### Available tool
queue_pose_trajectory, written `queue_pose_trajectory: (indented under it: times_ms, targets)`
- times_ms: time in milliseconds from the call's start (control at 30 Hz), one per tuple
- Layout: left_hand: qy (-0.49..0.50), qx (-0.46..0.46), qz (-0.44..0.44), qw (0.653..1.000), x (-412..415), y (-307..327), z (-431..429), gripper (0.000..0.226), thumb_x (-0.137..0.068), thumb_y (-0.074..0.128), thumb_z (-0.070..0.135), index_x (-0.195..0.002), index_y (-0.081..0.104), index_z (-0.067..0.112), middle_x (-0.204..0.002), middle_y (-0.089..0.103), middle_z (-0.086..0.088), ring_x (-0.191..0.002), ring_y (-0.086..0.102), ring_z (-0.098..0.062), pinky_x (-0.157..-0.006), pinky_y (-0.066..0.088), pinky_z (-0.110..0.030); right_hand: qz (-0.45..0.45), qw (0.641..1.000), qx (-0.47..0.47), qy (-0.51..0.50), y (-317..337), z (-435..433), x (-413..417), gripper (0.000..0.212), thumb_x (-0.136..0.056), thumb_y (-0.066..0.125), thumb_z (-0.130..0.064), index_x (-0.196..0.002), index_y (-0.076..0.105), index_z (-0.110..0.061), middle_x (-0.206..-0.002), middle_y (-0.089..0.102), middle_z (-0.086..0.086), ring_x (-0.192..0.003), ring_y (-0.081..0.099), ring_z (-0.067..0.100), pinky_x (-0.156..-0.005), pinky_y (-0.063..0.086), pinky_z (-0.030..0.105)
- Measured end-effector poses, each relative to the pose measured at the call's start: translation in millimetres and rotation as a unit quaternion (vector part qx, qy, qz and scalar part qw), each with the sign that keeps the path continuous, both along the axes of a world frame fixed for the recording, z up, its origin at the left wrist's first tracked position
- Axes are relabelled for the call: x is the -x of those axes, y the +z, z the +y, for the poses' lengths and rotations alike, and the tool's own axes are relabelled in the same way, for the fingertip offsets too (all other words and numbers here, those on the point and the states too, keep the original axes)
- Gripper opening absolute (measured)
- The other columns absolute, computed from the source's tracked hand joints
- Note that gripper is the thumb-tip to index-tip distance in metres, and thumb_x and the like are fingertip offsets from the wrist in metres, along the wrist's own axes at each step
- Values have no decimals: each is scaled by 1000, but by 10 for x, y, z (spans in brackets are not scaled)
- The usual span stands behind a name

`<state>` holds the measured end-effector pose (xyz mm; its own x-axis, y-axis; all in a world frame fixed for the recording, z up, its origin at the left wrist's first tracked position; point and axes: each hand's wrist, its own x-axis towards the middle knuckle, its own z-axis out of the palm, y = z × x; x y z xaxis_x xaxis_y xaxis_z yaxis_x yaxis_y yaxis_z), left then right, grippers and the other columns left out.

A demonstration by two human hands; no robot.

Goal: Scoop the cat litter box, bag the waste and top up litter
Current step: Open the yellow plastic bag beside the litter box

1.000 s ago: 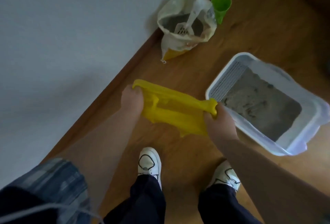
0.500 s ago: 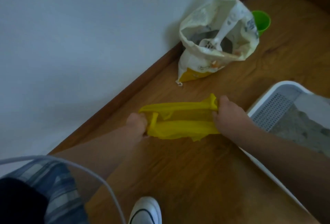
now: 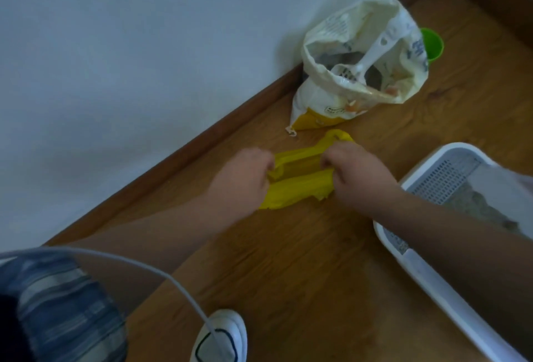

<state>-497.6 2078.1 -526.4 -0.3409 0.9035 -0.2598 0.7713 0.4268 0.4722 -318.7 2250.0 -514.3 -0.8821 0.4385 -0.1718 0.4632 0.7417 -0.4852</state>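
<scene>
Your hands have drawn closer together, left hand (image 3: 245, 178) and right hand (image 3: 356, 175) each gripping an end of the yellow bag (image 3: 297, 187), bunched over the floor (image 3: 288, 275) near the sack (image 3: 326, 96), left of the box (image 3: 461, 296).

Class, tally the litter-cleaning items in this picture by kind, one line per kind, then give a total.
Bags: 2, the yellow waste bag and the litter sack
Scoops: 1, the white scoop inside the sack
Cups: 1, the green cup
Litter boxes: 1, the white litter box
Total: 5
</scene>
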Motion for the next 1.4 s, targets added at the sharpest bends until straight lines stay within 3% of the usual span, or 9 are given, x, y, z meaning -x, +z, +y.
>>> queue_pose_trajectory:
  times_ms: [100,267,533,800,933,1033,1200,1300,1400]
  targets:
    - [-114,74,20,991,-305,-204,187,28,-93,51,19,-120,55,15,-120,53,-6,-116,51,-26,-94,47,-43,-96,992,15,78,-346,-15,117,29,-86,52,-6,-111,65,-15,-111,62,8,-111,55,29,-88,47,39]
    - [-27,202,47,978,-302,-433,368,32,-102,39,21,-132,42,10,-130,48,-14,-121,49,-34,-92,44,-46,-254,966,35,24,-614,7,130,38,-98,43,-22,-135,42,-14,-116,62,12,-107,61,33,-86,50,44]
    - [-177,267,96,942,-230,-665,126,32,-99,49,35,-127,63,23,-151,31,-11,-145,18,-35,-111,29,-54,-245,968,28,43,-747,-33,-102,54,-96,50,-29,-148,34,-28,-130,61,8,-112,61,31,-86,53,44]
    - [-196,292,129,927,-203,-695,5,109,-81,74,39,-158,-1,22,-165,-11,-15,-150,-6,-44,-117,4,-69,-316,947,37,51,-754,-131,5,116,-76,74,-47,-158,-7,-29,-162,10,3,-147,20,33,-106,42,56]
    - [-188,286,123,931,24,-726,-21,112,-79,70,58,-158,-2,23,-165,-5,-15,-152,-2,-38,-120,3,-62,-319,945,56,52,-763,-89,64,110,-77,72,-44,-159,1,-25,-162,17,9,-147,22,37,-115,32,51]
    - [-217,275,124,928,60,-657,-46,95,-87,67,46,-158,9,19,-163,9,-14,-151,6,-37,-122,11,-55,-267,957,68,88,-682,-161,-5,74,-86,62,-26,-153,31,-21,-152,38,8,-140,36,29,-111,36,39]
    - [-205,4,153,967,-75,-621,-248,51,-89,67,35,-133,52,14,-131,56,-9,-123,52,-30,-101,46,-43,30,978,-100,181,-577,-235,-196,40,-75,52,-14,-112,68,-12,-108,66,8,-105,60,29,-83,53,38]
    - [-167,35,161,972,-194,-646,-249,76,-87,69,43,-149,36,15,-147,42,-12,-136,40,-32,-111,37,-46,-52,979,-131,150,-656,-231,-192,59,-82,60,-17,-141,50,-17,-144,51,9,-136,44,30,-110,38,45]
    - [-151,167,142,964,-205,-699,-158,110,-85,66,57,-159,-6,19,-165,4,-12,-152,5,-35,-123,9,-53,-212,964,-94,127,-747,-249,-156,93,-89,61,-33,-159,1,-24,-167,2,3,-154,0,26,-124,9,48]
